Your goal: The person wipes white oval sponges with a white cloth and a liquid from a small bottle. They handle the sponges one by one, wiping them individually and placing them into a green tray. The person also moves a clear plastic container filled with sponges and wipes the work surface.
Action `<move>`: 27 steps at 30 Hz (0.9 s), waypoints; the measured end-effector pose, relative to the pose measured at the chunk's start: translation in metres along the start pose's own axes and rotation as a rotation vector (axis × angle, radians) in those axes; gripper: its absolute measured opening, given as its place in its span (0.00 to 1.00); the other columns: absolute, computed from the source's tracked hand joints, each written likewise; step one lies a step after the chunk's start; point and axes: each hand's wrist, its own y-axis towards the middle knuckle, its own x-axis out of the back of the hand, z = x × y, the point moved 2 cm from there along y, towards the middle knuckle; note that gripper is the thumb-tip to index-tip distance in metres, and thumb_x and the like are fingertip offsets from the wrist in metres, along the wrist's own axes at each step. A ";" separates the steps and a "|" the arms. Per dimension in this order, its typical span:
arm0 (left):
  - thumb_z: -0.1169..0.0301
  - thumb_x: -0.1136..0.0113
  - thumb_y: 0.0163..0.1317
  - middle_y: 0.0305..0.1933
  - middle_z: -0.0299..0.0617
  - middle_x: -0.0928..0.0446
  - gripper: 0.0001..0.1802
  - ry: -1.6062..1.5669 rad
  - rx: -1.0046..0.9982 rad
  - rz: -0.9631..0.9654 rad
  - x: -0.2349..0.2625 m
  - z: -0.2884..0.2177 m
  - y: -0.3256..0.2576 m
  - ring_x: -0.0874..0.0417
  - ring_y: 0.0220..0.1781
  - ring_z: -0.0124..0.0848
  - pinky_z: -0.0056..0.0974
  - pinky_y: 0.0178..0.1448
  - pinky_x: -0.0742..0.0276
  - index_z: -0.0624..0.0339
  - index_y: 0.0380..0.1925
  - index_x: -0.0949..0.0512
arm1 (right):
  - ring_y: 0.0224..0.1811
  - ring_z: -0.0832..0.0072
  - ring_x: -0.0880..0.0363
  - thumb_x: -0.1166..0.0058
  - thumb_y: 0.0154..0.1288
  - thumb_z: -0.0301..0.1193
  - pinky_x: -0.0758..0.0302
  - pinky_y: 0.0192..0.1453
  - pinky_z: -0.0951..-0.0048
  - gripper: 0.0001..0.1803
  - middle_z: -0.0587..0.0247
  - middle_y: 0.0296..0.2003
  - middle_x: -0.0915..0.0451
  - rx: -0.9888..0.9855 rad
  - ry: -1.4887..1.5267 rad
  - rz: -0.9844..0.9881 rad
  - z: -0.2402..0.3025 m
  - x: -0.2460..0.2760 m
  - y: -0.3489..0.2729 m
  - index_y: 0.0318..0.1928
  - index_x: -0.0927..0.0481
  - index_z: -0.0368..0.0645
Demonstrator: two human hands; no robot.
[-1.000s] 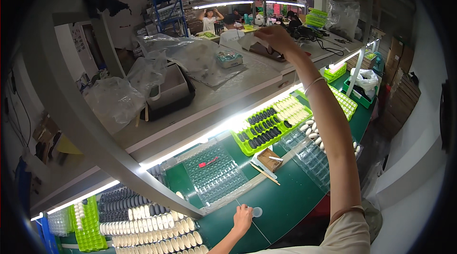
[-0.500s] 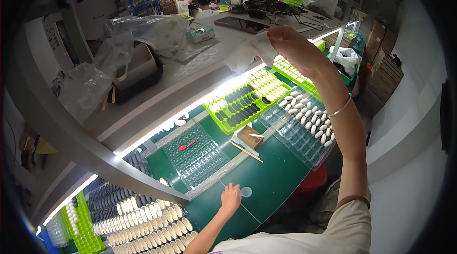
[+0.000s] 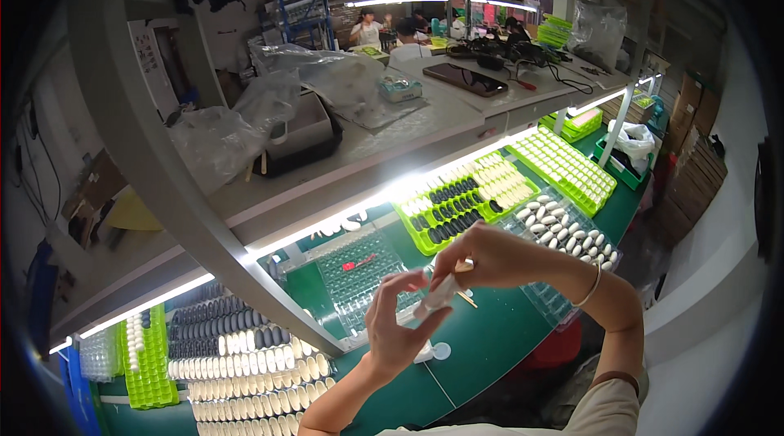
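Observation:
My right hand pinches a crumpled white tissue above the green tabletop. Close by on its left, my left hand has its thumb and fingers spread around the tissue's lower end; whether it touches the tissue I cannot tell. Below the hands lies a small round whitish disc, with a white piece beside it, partly hidden by the left hand. Behind the hands, a clear moulded tray carries a small red item. A wooden stick shows beneath the right wrist.
Rows of cream shell-like pieces and dark oval pieces stand at left. A green tray of black and cream pieces lies at the back, beside a clear tray of white ovals. A lit shelf and slanting post border the table.
My right hand has come down from the shelf edge with the tissue. My left hand has lifted off the tabletop beside the disc to meet it. The view has shifted.

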 end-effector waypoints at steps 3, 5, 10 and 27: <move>0.82 0.36 0.47 0.30 0.43 0.21 0.10 -0.023 0.043 -0.053 0.005 0.003 -0.006 0.21 0.31 0.30 0.30 0.38 0.27 0.66 0.31 0.23 | 0.25 0.73 0.20 0.40 0.56 0.35 0.27 0.32 0.74 0.10 0.59 0.24 0.19 0.011 -0.055 0.022 0.011 0.001 0.003 0.32 0.18 0.40; 0.86 0.40 0.49 0.29 0.43 0.21 0.06 -0.061 0.114 -0.054 0.009 0.001 -0.008 0.21 0.32 0.27 0.28 0.36 0.28 0.68 0.28 0.21 | 0.23 0.71 0.20 0.42 0.57 0.37 0.27 0.31 0.74 0.12 0.60 0.22 0.19 0.040 -0.102 0.024 0.007 0.002 0.006 0.31 0.18 0.40; 0.81 0.36 0.49 0.29 0.42 0.22 0.08 0.001 0.098 -0.089 0.024 0.009 -0.014 0.22 0.27 0.29 0.31 0.32 0.27 0.63 0.31 0.19 | 0.22 0.68 0.20 0.44 0.58 0.39 0.28 0.30 0.70 0.12 0.60 0.22 0.19 0.066 -0.076 0.135 0.003 -0.005 0.023 0.31 0.18 0.43; 0.73 0.29 0.44 0.42 0.47 0.24 0.22 0.065 0.048 -0.195 0.079 0.011 -0.057 0.21 0.43 0.38 0.37 0.45 0.25 0.60 0.40 0.26 | 0.18 0.73 0.25 0.47 0.62 0.38 0.31 0.25 0.72 0.14 0.60 0.17 0.23 0.055 -0.169 0.255 0.043 -0.064 0.073 0.28 0.20 0.40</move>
